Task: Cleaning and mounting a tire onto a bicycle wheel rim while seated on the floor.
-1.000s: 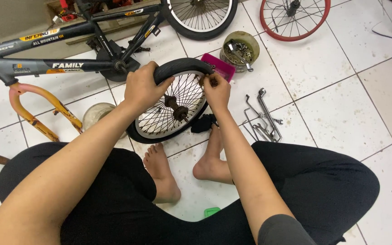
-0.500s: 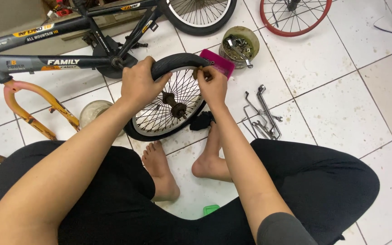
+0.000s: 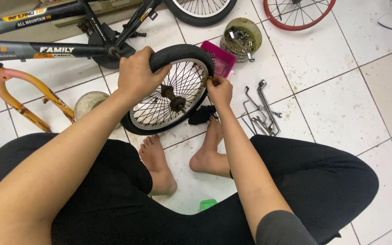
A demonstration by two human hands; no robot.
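A small spoked bicycle wheel point(image 3: 169, 93) with a black tyre stands tilted on the tiled floor in front of my bare feet. My left hand point(image 3: 136, 75) grips the tyre at its upper left. At the wheel's right edge my right hand point(image 3: 218, 90) pinches the rim with closed fingers. A dark hub and axle point(image 3: 174, 99) sit in the middle of the spokes. A black rag point(image 3: 201, 115) lies under the wheel's right side.
A grey bicycle frame point(image 3: 46, 47) and an orange fork point(image 3: 19, 102) lie at the left. A pink tray point(image 3: 221, 59), a round tin of tools point(image 3: 241, 34), several wrenches point(image 3: 262, 109), a red rim point(image 3: 298, 13) and a green object point(image 3: 207, 205) lie around.
My right hand has slid down the wheel's right side from the tyre top to the rim. The view has shifted slightly; my left hand stays on the tyre.
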